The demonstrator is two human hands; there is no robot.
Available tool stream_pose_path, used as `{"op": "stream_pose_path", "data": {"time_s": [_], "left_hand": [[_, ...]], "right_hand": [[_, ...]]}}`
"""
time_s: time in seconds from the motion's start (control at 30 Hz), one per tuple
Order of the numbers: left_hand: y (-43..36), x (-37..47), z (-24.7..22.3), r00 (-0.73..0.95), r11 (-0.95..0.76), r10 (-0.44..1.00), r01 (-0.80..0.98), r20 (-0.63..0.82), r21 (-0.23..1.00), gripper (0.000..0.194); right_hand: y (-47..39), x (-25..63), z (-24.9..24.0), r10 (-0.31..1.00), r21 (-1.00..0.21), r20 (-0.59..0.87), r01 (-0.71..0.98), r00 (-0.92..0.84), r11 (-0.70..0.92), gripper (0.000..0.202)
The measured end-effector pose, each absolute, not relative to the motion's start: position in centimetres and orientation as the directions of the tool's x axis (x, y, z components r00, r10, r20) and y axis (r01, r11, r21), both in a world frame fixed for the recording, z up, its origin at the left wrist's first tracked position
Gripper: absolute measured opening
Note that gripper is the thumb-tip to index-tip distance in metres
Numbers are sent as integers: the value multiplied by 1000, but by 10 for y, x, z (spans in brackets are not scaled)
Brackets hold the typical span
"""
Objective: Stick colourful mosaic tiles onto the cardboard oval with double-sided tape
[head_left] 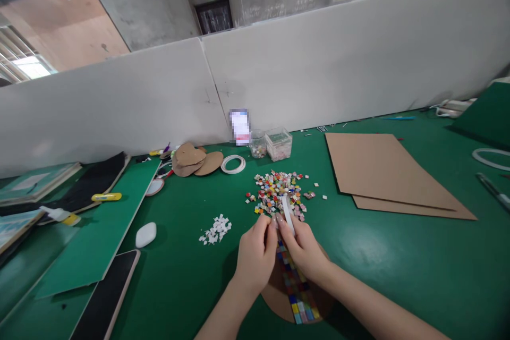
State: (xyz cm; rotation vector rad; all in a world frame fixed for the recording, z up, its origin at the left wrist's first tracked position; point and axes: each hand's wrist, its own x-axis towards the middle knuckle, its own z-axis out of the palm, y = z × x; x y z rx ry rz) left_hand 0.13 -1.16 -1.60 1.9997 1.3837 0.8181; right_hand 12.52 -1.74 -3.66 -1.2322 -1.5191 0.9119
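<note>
My left hand (255,252) has thumb and fingers pinched together, and whatever lies between the tips is hidden or too small to name. Its fingertips meet those of my right hand (306,253), which grips a narrow, slightly curved white strip (287,214). Beneath both hands is a round cardboard disc (274,297). A band of coloured mosaic tiles (297,289) runs across the disc, partly covered by my hands. Just beyond my fingers spreads a pile of loose mosaic tiles (279,186). Small white paper scraps (217,229) lie left of my left hand.
Cardboard sheets (382,170) lie on the right. Behind the tiles stand a lit phone (240,126), clear containers (279,144) and a white ring (233,164). On the left are cardboard discs (187,159), a white case (146,235), a dark phone (107,295) and a green board (99,244).
</note>
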Motion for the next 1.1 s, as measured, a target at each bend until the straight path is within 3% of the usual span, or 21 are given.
{"op": "stream_pose_path", "data": {"time_s": [0.5,1.1], "left_hand": [[-12,0,-17,349,-394,915,659,204,641,21],[-13,3,-22,240,-245,965,697,103,673,23]], "right_hand": [[-14,124,-29,979,-951,201,236,-24,201,27],[-17,125,-39,967,-889,223,382,-120,252,23]]}}
